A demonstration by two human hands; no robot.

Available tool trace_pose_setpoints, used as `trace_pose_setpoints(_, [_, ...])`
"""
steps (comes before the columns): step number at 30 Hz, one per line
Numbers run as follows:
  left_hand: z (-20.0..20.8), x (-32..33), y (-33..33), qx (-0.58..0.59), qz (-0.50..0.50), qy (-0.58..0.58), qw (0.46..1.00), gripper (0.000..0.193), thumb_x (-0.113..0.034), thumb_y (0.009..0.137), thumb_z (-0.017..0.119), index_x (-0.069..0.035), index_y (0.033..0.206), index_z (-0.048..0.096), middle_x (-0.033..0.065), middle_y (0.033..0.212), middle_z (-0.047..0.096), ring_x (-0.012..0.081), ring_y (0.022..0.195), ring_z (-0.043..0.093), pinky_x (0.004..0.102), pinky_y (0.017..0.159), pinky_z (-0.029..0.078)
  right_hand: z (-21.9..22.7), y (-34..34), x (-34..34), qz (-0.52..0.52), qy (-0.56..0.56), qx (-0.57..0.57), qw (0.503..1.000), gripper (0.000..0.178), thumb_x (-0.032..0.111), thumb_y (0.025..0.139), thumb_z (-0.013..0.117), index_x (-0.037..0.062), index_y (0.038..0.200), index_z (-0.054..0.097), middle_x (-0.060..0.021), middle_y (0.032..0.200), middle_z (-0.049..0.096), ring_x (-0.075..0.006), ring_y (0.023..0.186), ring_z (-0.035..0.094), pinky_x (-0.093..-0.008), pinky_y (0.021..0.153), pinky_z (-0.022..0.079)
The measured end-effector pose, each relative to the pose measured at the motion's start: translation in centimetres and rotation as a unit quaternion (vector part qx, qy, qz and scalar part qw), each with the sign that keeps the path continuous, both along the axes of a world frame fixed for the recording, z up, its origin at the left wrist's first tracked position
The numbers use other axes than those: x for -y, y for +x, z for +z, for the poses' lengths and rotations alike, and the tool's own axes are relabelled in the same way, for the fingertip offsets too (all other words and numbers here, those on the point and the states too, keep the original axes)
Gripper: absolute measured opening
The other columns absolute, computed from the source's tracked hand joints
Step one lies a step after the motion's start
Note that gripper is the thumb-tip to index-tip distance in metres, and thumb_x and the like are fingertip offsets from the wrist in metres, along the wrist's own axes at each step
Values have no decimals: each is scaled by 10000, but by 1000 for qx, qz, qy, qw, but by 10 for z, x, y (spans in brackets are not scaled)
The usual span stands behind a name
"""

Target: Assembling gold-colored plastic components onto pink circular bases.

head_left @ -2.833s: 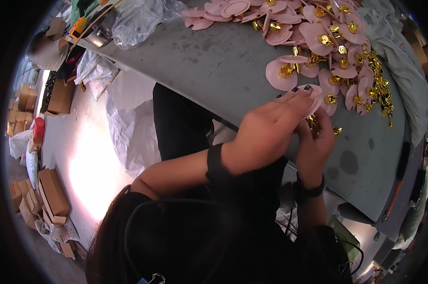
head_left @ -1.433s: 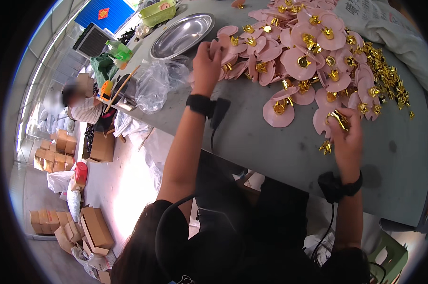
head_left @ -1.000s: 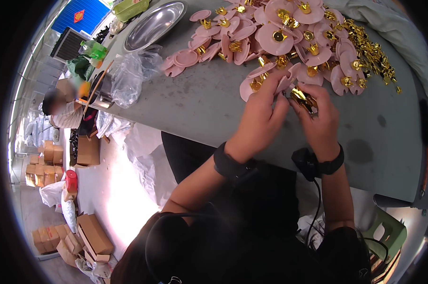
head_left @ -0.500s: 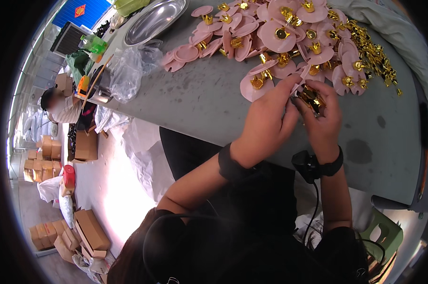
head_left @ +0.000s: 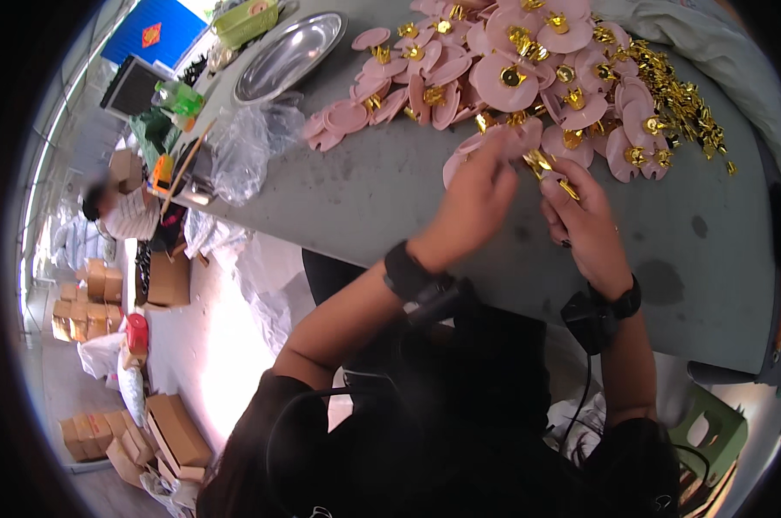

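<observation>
Big grey table takes up most of the view, with a heap of pink discs already fitted with gold centres, so plenty looks done. A loose pile of gold pieces at the far right suggests lots left, I'd guess. Steel tray and crumpled plastic bag sit off left. Left hand pinches a pink disc at the heap's near edge; right hand has fingers closed around a small gold piece touching it.

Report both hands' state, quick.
Left hand: closed on a pink disc.
Right hand: closed on a small gold piece.
</observation>
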State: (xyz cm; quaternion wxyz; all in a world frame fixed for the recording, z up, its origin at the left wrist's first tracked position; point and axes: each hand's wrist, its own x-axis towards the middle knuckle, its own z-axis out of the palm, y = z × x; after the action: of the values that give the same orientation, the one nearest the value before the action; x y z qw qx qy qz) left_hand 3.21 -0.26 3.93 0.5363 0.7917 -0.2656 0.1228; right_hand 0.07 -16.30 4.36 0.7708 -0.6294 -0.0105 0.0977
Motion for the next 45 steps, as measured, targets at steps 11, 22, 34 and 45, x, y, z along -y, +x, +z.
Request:
trace_pose_setpoints(11, [82,-31,171,-216,-23,-212,953,377,-222,867,462,20,1155,452,136,1040,539,319,978,570,335,833,466,-7,5,6,-189,17,91,978,297,151,898,500,52,1171,434,-22,809,556,-36,584,483,-165,503,391])
trace_pose_setpoints(22, [-60,-227,125,5,366,386,847,516,-365,708,663,-68,1112,543,213,1072,575,398,974,546,453,859,421,-4,6,11,-74,157,39,984,272,187,902,523,63,1141,487,-30,909,587,-36,602,492,-175,522,403])
trace_pose_setpoints(34, [-35,-227,114,-103,402,22,909,202,-210,836,584,-19,902,598,78,778,614,126,684,559,276,619,446,-5,2,7,-37,104,26,993,279,192,886,543,45,1119,498,-36,887,585,-33,586,489,-167,505,389])
trace_pose_setpoints(45, [-5,-199,56,177,99,448,871,227,-140,712,703,-93,916,615,111,1117,594,322,1103,508,395,915,392,-6,3,8,-37,90,20,995,274,196,882,542,50,1112,511,-20,862,580,-28,583,468,-167,508,383])
